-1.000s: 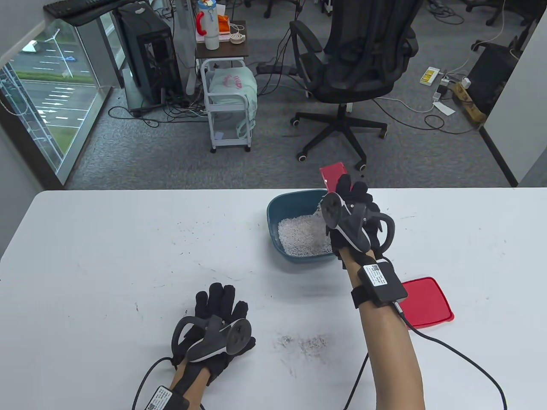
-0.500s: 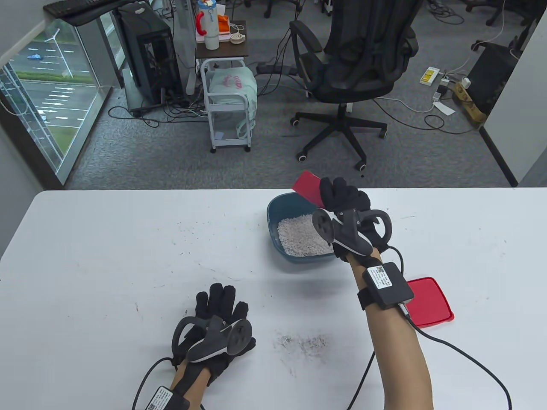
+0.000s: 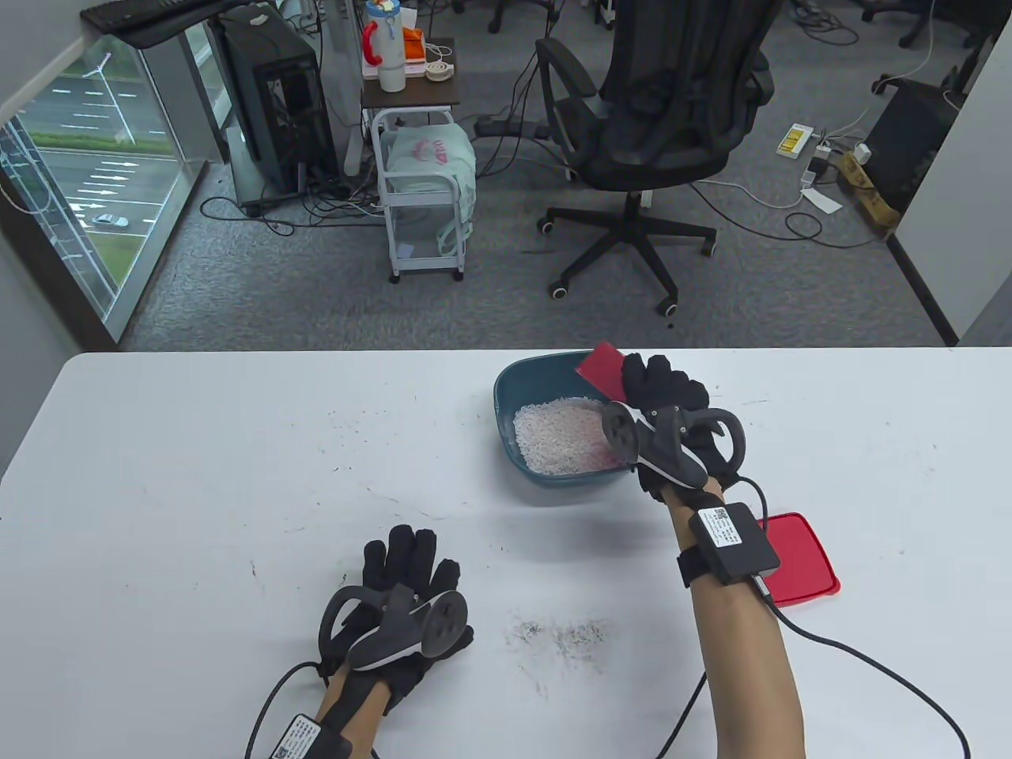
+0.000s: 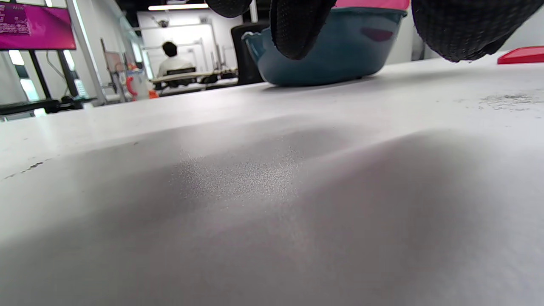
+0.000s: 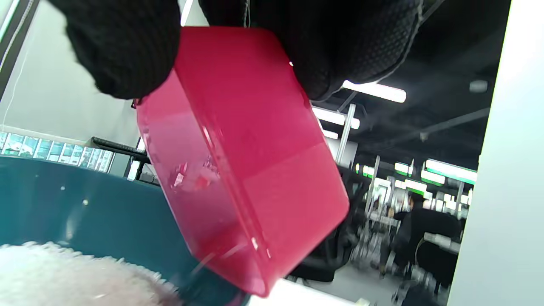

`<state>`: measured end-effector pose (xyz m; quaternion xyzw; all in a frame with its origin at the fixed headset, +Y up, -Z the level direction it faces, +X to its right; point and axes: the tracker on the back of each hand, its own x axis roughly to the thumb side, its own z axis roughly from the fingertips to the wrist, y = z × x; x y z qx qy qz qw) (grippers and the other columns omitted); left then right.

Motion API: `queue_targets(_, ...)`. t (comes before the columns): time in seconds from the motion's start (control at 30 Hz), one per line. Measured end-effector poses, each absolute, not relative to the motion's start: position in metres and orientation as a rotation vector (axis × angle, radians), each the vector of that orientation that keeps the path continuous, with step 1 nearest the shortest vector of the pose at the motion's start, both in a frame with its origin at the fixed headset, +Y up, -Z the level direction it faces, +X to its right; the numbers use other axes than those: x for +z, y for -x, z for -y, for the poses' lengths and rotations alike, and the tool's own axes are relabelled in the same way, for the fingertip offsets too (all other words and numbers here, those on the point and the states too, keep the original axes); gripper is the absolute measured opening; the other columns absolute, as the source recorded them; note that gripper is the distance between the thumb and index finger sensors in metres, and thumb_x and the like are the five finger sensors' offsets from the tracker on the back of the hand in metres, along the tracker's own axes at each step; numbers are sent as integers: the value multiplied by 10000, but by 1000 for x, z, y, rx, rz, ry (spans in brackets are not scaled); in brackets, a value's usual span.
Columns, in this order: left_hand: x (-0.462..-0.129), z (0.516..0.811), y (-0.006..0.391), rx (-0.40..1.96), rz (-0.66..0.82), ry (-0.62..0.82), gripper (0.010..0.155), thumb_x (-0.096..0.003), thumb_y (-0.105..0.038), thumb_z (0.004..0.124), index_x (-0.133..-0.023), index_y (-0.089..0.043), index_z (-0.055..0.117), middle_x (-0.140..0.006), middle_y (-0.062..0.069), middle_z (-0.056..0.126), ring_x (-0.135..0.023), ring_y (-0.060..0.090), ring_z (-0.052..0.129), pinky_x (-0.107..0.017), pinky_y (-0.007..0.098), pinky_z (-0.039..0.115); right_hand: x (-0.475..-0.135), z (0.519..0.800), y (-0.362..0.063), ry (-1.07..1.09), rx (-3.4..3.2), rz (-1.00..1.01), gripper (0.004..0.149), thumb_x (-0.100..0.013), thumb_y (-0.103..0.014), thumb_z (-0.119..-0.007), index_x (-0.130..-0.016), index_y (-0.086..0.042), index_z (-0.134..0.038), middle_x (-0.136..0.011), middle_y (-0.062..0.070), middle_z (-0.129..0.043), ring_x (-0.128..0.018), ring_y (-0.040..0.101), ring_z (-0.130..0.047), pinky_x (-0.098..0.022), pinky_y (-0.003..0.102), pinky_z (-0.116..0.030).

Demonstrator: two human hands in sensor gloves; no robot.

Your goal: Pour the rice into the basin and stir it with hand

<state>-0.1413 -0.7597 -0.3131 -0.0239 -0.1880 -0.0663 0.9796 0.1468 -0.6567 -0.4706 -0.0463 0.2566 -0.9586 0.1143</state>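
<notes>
A dark teal basin (image 3: 506, 383) sits at the table's far middle with white rice (image 3: 557, 439) heaped inside. My right hand (image 3: 660, 391) grips a red translucent container (image 3: 601, 369) tipped over the basin's right rim. In the right wrist view the red container (image 5: 242, 161) looks almost empty above the rice (image 5: 63, 272) and the basin wall (image 5: 85, 208), with my fingers (image 5: 123, 46) curled round it. My left hand (image 3: 407, 573) lies flat on the table near the front, fingers straight, holding nothing. The left wrist view shows its fingertips (image 4: 297, 25) and the basin (image 4: 323, 55) beyond.
A red lid (image 3: 798, 557) lies on the white table (image 3: 198, 474) right of my right forearm. Dark specks (image 3: 565, 636) are scattered near the front middle. Beyond the far edge stand an office chair (image 3: 656, 118) and a small cart (image 3: 423, 198).
My right hand has lowered and shifted right with the red container, which has swung over the basin's right rim. The rice stream has ended. The left hand has stayed still.
</notes>
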Motion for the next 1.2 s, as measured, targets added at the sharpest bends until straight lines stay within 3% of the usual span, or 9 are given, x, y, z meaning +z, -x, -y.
queue_targets(0.13,-313,760,141,-134,379,47,900,-331,-702,765,-1082,-218,663,-1193,249,377,-1075,593,344,-731,770,378,-474,661,-145,160,-2808,-571,820,-227,-453,-954,-939,-151,-684,-891,215,-749,-616,420,-943,-478,574,-813)
queue_targets(0.27,-313,760,141,-135,380,44,900,-331,-701,766,-1082,-217,662,-1193,247,376,-1075,592,343,-731,771,377,-464,659,-150,152,-2832,-906,799,-212,-463,-953,-908,-145,-725,-864,225,-773,-540,416,-962,-417,553,-831)
queue_targets(0.67,-313,759,140,-137,383,40,900,-332,-700,766,-1083,-216,661,-1193,248,375,-1075,593,344,-730,771,377,-461,664,-162,148,-2870,-873,847,-214,-425,-944,-949,-137,-635,-899,214,-688,-405,335,-1021,-303,478,-893)
queue_targets(0.73,-312,759,140,-139,383,40,900,-333,-700,765,-1083,-215,661,-1193,248,377,-1076,592,344,-730,771,378,-467,667,-162,155,-2906,-689,856,-218,-422,-945,-956,-129,-626,-901,213,-687,-410,338,-1031,-306,484,-900)
queue_targets(0.83,-312,759,140,-137,382,41,895,-333,-699,764,-1081,-218,663,-1193,247,379,-1076,591,346,-730,770,380,-456,663,-171,126,-2890,-985,834,-199,-458,-954,-926,-158,-678,-883,172,-737,-364,304,-1061,-270,453,-926)
queue_targets(0.93,-312,759,140,-142,381,42,895,-336,-698,763,-1083,-216,662,-1193,247,378,-1075,592,345,-730,770,379,-461,667,-172,153,-2918,-714,850,-212,-444,-955,-949,-154,-647,-908,158,-725,-408,326,-1060,-303,474,-921)
queue_targets(1.03,-312,759,141,-139,380,43,891,-338,-697,763,-1082,-216,664,-1193,247,377,-1076,592,344,-730,771,378,-456,665,-177,99,-2895,-967,835,-197,-455,-960,-928,-166,-677,-892,157,-737,-386,310,-1061,-288,460,-924)
queue_targets(1.1,-312,759,141,-142,379,42,891,-337,-696,763,-1081,-215,665,-1192,247,379,-1075,592,346,-730,770,379,-463,669,-177,126,-2996,-665,848,-216,-438,-957,-949,-150,-644,-910,167,-710,-416,336,-1050,-312,482,-912)
queue_targets(1.2,-312,759,141,-139,379,44,892,-338,-697,762,-1082,-216,662,-1194,247,377,-1076,591,344,-731,770,378,-456,667,-181,73,-2955,-965,841,-200,-449,-961,-931,-152,-670,-890,171,-729,-390,317,-1055,-291,467,-920)
